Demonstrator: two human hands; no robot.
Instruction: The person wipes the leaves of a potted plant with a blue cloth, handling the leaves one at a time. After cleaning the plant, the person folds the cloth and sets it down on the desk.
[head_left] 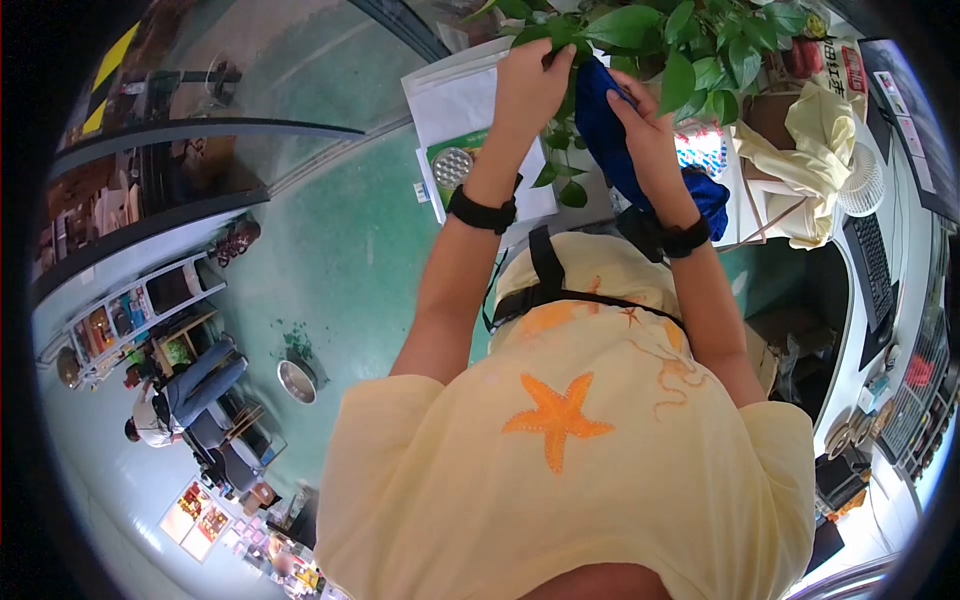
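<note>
Near the top of the head view, my left hand [533,82] is raised among green plant leaves [622,27], thumb and fingers pressed together at a leaf's edge. Whatever it pinches is too small to make out. My right hand [643,125] is closed on a dark blue cloth [603,130], just right of the left hand. The cloth hangs down beside my right wrist, and more blue fabric lies right of the wrist. Trailing leaves hang between my two forearms. Black bands circle both wrists.
White papers and a green booklet [440,165] lie left of the plant. At right are a yellow cloth [815,150], a white fan [860,180], a keyboard [872,262] and a monitor. A metal bowl [297,380] stands on the green floor; another person [190,400] sits far left.
</note>
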